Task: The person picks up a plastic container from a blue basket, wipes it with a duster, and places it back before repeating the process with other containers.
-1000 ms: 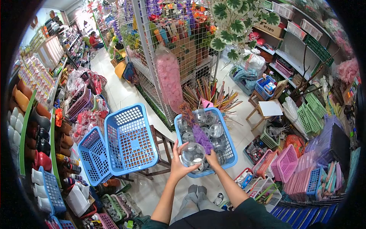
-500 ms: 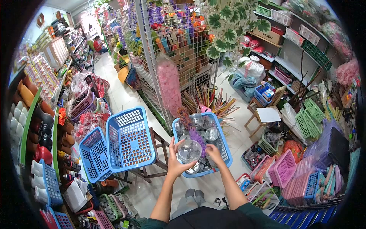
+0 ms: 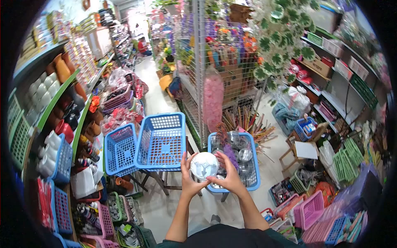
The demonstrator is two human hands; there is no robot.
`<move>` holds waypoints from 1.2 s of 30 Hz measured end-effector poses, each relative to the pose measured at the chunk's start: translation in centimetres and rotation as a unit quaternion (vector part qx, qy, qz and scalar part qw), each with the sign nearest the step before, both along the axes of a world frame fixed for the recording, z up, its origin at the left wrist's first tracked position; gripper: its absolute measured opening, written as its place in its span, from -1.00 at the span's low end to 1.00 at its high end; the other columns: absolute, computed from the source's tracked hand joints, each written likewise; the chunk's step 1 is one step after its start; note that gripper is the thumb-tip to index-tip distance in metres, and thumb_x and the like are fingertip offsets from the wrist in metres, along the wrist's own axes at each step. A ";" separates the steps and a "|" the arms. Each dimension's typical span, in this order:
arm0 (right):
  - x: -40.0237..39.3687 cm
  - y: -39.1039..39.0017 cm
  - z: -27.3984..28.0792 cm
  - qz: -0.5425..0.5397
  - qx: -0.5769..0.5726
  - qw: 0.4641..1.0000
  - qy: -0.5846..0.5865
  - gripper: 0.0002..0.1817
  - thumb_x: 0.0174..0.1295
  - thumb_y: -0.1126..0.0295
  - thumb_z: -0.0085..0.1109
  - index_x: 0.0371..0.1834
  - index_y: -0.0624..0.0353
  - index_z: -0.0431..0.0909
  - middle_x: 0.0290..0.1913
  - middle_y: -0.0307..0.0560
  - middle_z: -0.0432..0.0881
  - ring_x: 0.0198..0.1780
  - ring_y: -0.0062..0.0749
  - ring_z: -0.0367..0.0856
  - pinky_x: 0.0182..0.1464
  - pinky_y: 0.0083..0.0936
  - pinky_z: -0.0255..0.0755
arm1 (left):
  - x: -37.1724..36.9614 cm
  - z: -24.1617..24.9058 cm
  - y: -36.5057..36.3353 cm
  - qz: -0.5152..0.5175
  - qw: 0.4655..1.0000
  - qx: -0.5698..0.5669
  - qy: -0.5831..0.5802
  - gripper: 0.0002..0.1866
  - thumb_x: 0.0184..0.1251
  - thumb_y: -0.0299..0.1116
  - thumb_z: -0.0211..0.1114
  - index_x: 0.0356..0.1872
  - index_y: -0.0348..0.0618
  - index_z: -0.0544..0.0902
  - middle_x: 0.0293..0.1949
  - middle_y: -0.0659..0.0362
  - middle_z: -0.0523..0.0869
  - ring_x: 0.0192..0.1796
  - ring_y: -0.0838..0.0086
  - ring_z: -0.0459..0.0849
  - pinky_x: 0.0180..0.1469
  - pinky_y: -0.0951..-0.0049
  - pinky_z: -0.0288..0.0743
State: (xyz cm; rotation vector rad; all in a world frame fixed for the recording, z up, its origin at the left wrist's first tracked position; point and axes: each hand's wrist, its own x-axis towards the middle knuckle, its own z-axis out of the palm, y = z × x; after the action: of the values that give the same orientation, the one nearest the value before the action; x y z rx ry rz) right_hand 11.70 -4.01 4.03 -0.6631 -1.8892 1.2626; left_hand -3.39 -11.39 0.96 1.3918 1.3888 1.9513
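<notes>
Both my hands hold a round clear container [image 3: 204, 165] in front of me, its whitish, shiny round face turned up towards the camera. My left hand [image 3: 190, 175] curves around its left side, and my right hand [image 3: 227, 172] wraps the right side. The thumbs come close together at the near edge. Just behind and to the right is a blue basket [image 3: 257, 173] holding several clear round containers [image 3: 245, 155]. A purple bristly sprig [image 3: 230, 155] and a reddish-brown one [image 3: 221, 133] stick up at that basket's left side, partly behind my right hand.
Two blue plastic baskets [image 3: 160, 142] sit to the left, the larger on a dark wooden stool [image 3: 157, 180]. A wire mesh rack [image 3: 198, 82] rises ahead. Shelves of vases [image 3: 45, 93] line the left; pink baskets [image 3: 310, 208] stand at right. A person in red [image 3: 142, 47] sits far off.
The view has swung left. My right hand has come up from the basket to the container, which both hands now hold. The container's face has turned from see-through to whitish and shiny.
</notes>
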 end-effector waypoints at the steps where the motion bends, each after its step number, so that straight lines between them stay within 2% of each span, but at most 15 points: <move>1: -0.6 -0.5 0.3 0.013 0.007 1.000 0.000 0.05 -0.10 0.14 0.57 0.42 0.28 0.14 0.31 0.20 0.40 0.32 -0.09 0.40 0.33 -0.20 0.28 | -0.5 0.0 -0.6 0.009 1.000 0.016 -0.020 0.35 -0.33 -0.33 0.69 0.49 -0.21 -0.12 0.29 -0.13 0.40 0.30 0.18 0.45 0.36 0.23 0.31; 4: -2.6 -1.9 2.0 0.076 0.040 0.995 -0.043 0.09 -0.11 0.12 0.58 0.44 0.31 0.10 0.32 0.20 0.37 0.32 -0.09 0.41 0.32 -0.25 0.29 | -2.0 0.7 -2.6 0.084 0.996 0.022 0.020 0.36 -0.34 -0.30 0.70 0.49 -0.20 -0.12 0.30 -0.09 0.40 0.30 0.18 0.45 0.35 0.24 0.33; 7: -5.6 -3.4 2.7 0.125 0.054 0.990 -0.039 0.10 -0.13 0.11 0.58 0.44 0.31 0.10 0.33 0.21 0.36 0.30 -0.10 0.43 0.31 -0.27 0.32 | -3.7 0.7 -5.6 0.140 0.990 0.018 0.022 0.37 -0.35 -0.27 0.71 0.49 -0.20 -0.12 0.30 -0.07 0.40 0.30 0.19 0.45 0.34 0.24 0.35; 8: -7.0 -4.0 2.4 0.149 0.051 0.988 -0.004 0.10 -0.14 0.11 0.59 0.43 0.31 0.13 0.32 0.22 0.36 0.29 -0.11 0.45 0.30 -0.26 0.33 | -4.4 0.8 -6.8 0.153 0.988 0.022 0.028 0.38 -0.35 -0.27 0.72 0.49 -0.20 -0.13 0.30 -0.07 0.40 0.30 0.19 0.45 0.33 0.24 0.35; 13: -13.9 -9.2 2.4 0.230 0.074 0.970 -0.011 0.09 -0.20 0.09 0.61 0.39 0.29 0.20 0.29 0.20 0.39 0.33 -0.06 0.40 0.34 -0.26 0.28 | -7.8 1.1 -14.0 0.257 0.965 0.011 0.050 0.37 -0.34 -0.24 0.72 0.49 -0.21 -0.13 0.31 -0.07 0.38 0.28 0.19 0.46 0.33 0.24 0.35; 19: -20.6 -17.5 4.0 0.348 0.132 0.928 0.008 0.12 -0.22 0.10 0.62 0.40 0.31 0.16 0.26 0.21 0.40 0.30 -0.04 0.42 0.31 -0.27 0.31 | -10.9 2.6 -23.8 0.403 0.912 0.023 0.073 0.37 -0.32 -0.25 0.72 0.49 -0.21 -0.14 0.31 -0.10 0.38 0.29 0.17 0.47 0.31 0.23 0.38; 20: -21.4 -19.1 4.5 0.370 0.105 0.923 0.007 0.13 -0.26 0.13 0.64 0.40 0.33 0.17 0.28 0.18 0.39 0.31 -0.12 0.42 0.33 -0.30 0.30 | -11.1 2.9 -25.4 0.422 0.903 0.022 0.074 0.36 -0.30 -0.27 0.71 0.49 -0.20 -0.14 0.31 -0.11 0.38 0.28 0.17 0.48 0.31 0.23 0.40; 25: -24.6 -26.1 4.1 0.455 0.101 0.885 0.012 0.13 -0.27 0.14 0.63 0.39 0.33 0.16 0.28 0.18 0.39 0.32 -0.12 0.40 0.33 -0.30 0.29 | -11.4 3.5 -32.9 0.506 0.858 0.009 0.081 0.35 -0.29 -0.30 0.70 0.49 -0.20 -0.15 0.32 -0.11 0.37 0.28 0.17 0.48 0.31 0.22 0.40; 27: -25.4 -28.8 3.9 0.461 0.164 0.872 0.029 0.13 -0.26 0.10 0.61 0.38 0.33 0.15 0.26 0.23 0.39 0.26 0.00 0.44 0.28 -0.25 0.34 | -11.2 3.0 -35.9 0.545 0.833 -0.007 0.097 0.34 -0.29 -0.32 0.70 0.49 -0.20 -0.14 0.32 -0.11 0.37 0.28 0.17 0.48 0.30 0.22 0.40; 31: -27.0 -34.3 3.0 0.540 0.135 0.830 0.033 0.14 -0.28 0.10 0.61 0.37 0.37 0.14 0.24 0.28 0.41 0.26 0.02 0.44 0.29 -0.25 0.33 | -10.2 2.4 -41.3 0.610 0.784 -0.022 0.114 0.30 -0.27 -0.36 0.67 0.48 -0.21 -0.11 0.32 -0.12 0.36 0.27 0.14 0.48 0.30 0.22 0.40; 33: -27.1 -37.1 3.2 0.576 0.117 0.809 0.027 0.13 -0.27 0.12 0.60 0.36 0.40 0.14 0.23 0.31 0.41 0.27 0.04 0.44 0.30 -0.25 0.31 | -9.8 1.4 -43.9 0.638 0.761 -0.023 0.116 0.31 -0.28 -0.41 0.67 0.50 -0.15 -0.12 0.33 -0.09 0.33 0.33 0.21 0.41 0.35 0.23 0.34; 35: -27.2 -39.4 3.3 0.606 0.128 0.784 0.027 0.16 -0.31 0.23 0.63 0.39 0.38 0.10 0.28 0.25 0.37 0.33 -0.06 0.39 0.36 -0.32 0.26 | -8.8 2.0 -45.7 0.659 0.744 -0.009 0.110 0.29 -0.26 -0.41 0.66 0.49 -0.16 -0.12 0.35 -0.09 0.32 0.34 0.21 0.40 0.35 0.22 0.33; 36: -27.1 -40.4 3.6 0.614 0.135 0.777 0.024 0.16 -0.32 0.24 0.64 0.38 0.40 0.11 0.28 0.26 0.37 0.32 -0.05 0.40 0.34 -0.32 0.28 | -8.1 2.3 -46.5 0.681 0.724 -0.014 0.109 0.26 -0.25 -0.43 0.64 0.48 -0.20 -0.08 0.33 -0.11 0.35 0.33 0.17 0.42 0.33 0.21 0.36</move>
State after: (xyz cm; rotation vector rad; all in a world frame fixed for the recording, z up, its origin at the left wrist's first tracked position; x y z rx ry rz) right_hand -15.38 -44.39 7.66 0.9652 -2.4203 1.5962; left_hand -11.53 -57.91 3.27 0.4052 3.0785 2.4124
